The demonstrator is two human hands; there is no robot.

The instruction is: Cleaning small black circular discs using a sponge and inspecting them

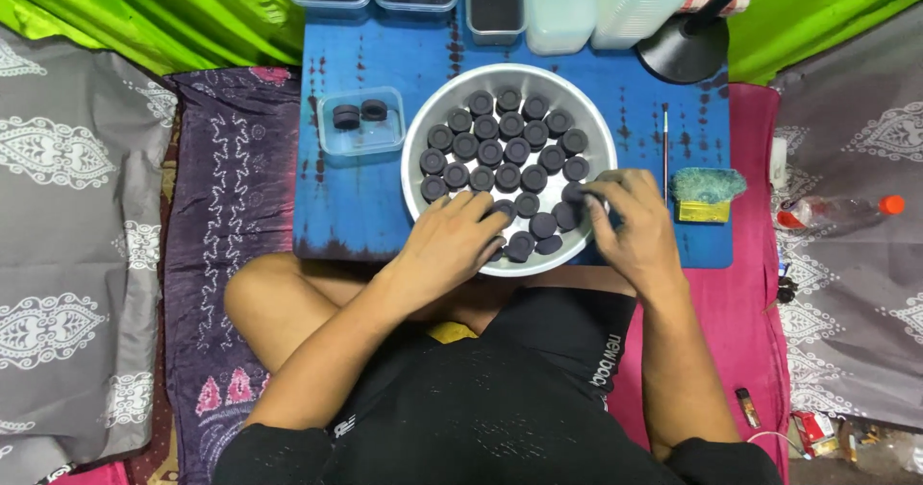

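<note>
Green cloth hangs behind a low blue surface [365,206], and we sit cross-legged at its near edge, looking straight down. On it rests a round metal basin [510,74] filled with small black discs [490,151], laid flat in close rows across the far part — likely so each one stays separate and easy to count. Our left hand [452,245] lies curled over the basin's near rim, fingertips on the discs there, loosely open rather than clenched. Our right hand [630,225] bends over the right-hand discs, fingers pinching toward one; whether it has a grip we cannot tell. Left of the basin a clear tub [361,139] holds two more discs. Right of it lie a thin brush [664,153] and a green-topped sponge [707,195] — within easy reach. Clear containers [495,4] and a black lamp base [683,52] line the far edge.
</note>
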